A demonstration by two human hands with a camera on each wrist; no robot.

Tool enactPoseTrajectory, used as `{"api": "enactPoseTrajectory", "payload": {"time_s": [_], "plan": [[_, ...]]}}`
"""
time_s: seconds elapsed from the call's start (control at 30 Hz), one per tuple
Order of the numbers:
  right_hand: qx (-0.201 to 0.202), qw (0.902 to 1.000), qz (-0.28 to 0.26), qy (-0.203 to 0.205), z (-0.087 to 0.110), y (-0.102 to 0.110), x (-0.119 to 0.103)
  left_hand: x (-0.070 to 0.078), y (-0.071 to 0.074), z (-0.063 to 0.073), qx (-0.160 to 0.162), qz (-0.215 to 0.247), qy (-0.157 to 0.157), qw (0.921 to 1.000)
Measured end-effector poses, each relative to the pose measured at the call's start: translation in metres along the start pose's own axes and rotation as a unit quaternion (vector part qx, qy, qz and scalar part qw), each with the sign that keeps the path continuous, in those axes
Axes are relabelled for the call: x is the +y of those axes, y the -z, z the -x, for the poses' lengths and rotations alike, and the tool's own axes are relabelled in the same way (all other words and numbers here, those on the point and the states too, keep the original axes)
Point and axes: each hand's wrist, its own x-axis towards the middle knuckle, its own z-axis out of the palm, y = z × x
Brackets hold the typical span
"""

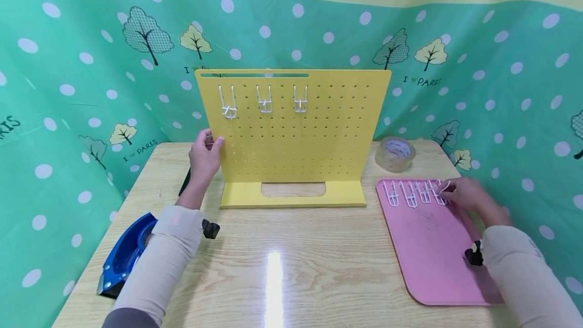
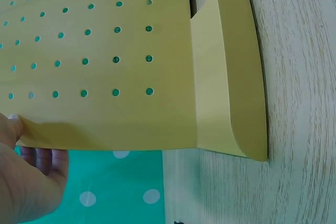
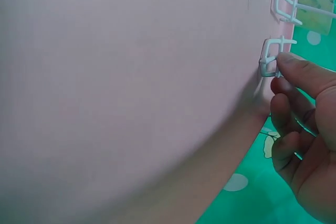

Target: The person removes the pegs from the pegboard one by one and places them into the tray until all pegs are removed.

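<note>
A yellow pegboard (image 1: 291,158) stands upright on its base flange. My left hand (image 1: 204,158) grips its left edge, thumb on the front face and fingers behind, as the left wrist view also shows. Three white wire hooks hang along the board's upper left: a left one (image 1: 230,112), a middle one (image 1: 265,106) and a right one (image 1: 300,106). At the far right corner of a pink tray (image 1: 437,262), my right hand (image 1: 471,199) pinches a white wire hook (image 3: 266,59) between thumb and fingers. Several more hooks (image 1: 411,195) lie in a row along the tray's far edge.
A roll of clear tape (image 1: 395,155) sits behind the tray, right of the board. On the left, a blue tool with a black end (image 1: 125,252) lies partly under my left forearm. A green dotted curtain (image 1: 328,39) encloses the wooden table (image 1: 319,262) at the back and sides.
</note>
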Motion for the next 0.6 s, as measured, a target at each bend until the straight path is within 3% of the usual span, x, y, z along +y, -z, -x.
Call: {"api": "enactPoseTrajectory", "payload": {"time_s": [0.6], "plan": [[-0.002,0.9997,-0.021,-0.014,0.0093,0.0081,0.0019,0.0020,0.0007,0.0028,-0.002,-0.005,0.000,1.0000]]}}
